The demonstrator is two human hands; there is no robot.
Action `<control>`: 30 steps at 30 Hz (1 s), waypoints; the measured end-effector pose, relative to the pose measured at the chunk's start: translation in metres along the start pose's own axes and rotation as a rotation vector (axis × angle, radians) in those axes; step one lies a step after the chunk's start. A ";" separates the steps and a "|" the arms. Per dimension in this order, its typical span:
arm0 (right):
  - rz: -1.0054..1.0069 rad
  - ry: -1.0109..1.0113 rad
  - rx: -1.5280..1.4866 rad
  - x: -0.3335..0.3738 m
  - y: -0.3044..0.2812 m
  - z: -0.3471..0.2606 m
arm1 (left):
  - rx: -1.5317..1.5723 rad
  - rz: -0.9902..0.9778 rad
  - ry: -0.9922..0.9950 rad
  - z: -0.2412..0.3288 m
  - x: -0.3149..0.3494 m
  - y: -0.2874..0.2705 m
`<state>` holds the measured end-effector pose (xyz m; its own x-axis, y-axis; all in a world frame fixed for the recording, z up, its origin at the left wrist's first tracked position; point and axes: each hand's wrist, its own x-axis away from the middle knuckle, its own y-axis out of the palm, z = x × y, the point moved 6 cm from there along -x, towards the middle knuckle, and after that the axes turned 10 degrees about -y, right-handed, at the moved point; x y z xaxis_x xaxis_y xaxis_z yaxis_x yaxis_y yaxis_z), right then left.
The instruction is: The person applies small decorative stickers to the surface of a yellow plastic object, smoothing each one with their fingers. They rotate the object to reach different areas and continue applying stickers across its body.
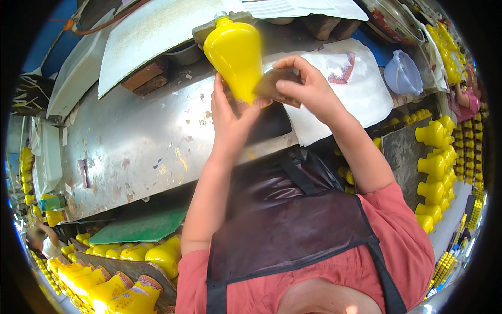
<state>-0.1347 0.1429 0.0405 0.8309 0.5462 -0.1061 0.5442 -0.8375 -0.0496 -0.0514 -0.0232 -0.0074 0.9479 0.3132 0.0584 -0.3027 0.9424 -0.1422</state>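
Note:
A glossy yellow vase (235,52) lies over the bench at the top middle, its mouth end pointing away at a grey block (201,32). My left hand (230,112) cups the vase's narrow near end, thumb on one side and fingers on the other. A patterned band shows at that end, partly covered by my hands. Between the thumb and fingers of my right hand (311,86) is a flat brown scraper-like piece (285,89), blurred at its tip. Its edge meets the side of the vase close to the band.
The metal bench (141,141) has scattered decal scraps. A white wet-looking sheet (340,99) with a patterned strip (342,70) lies at right, near a pale blue bucket (402,73). Yellow vases stand on boards at lower left (99,288) and right (434,167). Other people work at both edges.

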 end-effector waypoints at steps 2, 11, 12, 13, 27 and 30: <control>-0.066 -0.340 0.358 -0.001 0.007 -0.025 | 0.006 -0.004 0.017 0.000 -0.001 -0.001; -0.347 -0.842 1.024 0.000 0.056 -0.078 | -0.064 0.058 0.076 -0.007 -0.003 -0.001; -0.303 -0.895 1.119 -0.002 0.059 -0.082 | -0.049 0.044 0.066 -0.008 -0.003 0.000; -0.294 -0.942 1.128 -0.001 0.062 -0.085 | -0.034 0.031 0.057 -0.009 -0.003 -0.001; -0.055 -0.803 1.050 0.014 0.022 -0.072 | -0.549 0.294 0.363 0.031 0.009 0.003; 0.112 -0.802 1.008 0.017 0.011 -0.069 | -0.492 0.281 0.405 0.029 0.005 -0.003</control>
<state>-0.1066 0.1435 0.1067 0.3743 0.6043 -0.7034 -0.1421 -0.7122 -0.6875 -0.0481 -0.0210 0.0217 0.8316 0.3790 -0.4060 -0.5524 0.6396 -0.5345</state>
